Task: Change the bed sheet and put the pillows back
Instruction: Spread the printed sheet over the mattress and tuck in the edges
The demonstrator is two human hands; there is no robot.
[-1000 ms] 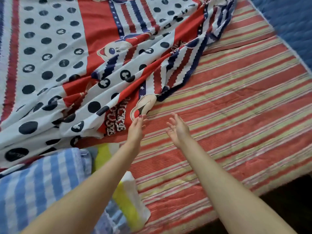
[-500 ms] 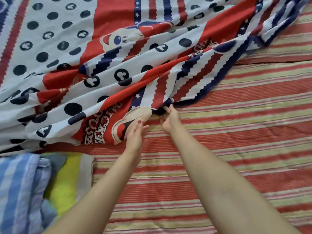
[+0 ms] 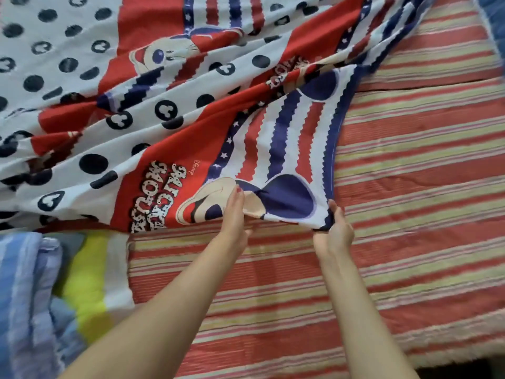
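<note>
A cartoon-print bed sheet point(image 3: 153, 110) in red, white and navy with black dots lies crumpled over the left and upper part of the mattress. My right hand point(image 3: 334, 229) grips its navy-edged corner and holds it a little off the bed. My left hand point(image 3: 235, 214) pinches the sheet's near hem just to the left, thumb under the cloth. The fabric between the two hands is stretched. The mattress point(image 3: 410, 214) has a red, cream and pink striped quilted cover and is bare on the right and near side.
A blue-and-white striped cloth bundle point(image 3: 24, 302) and a yellow-and-white piece point(image 3: 90, 277) lie at the bed's near left. Blue fabric point(image 3: 492, 20) shows at the far right corner. The mattress's near edge point(image 3: 451, 362) drops to dark floor.
Both hands reached forward to the sheet's edge and took hold of it. The right hand has pulled the corner out to the right, unfolding a striped panel.
</note>
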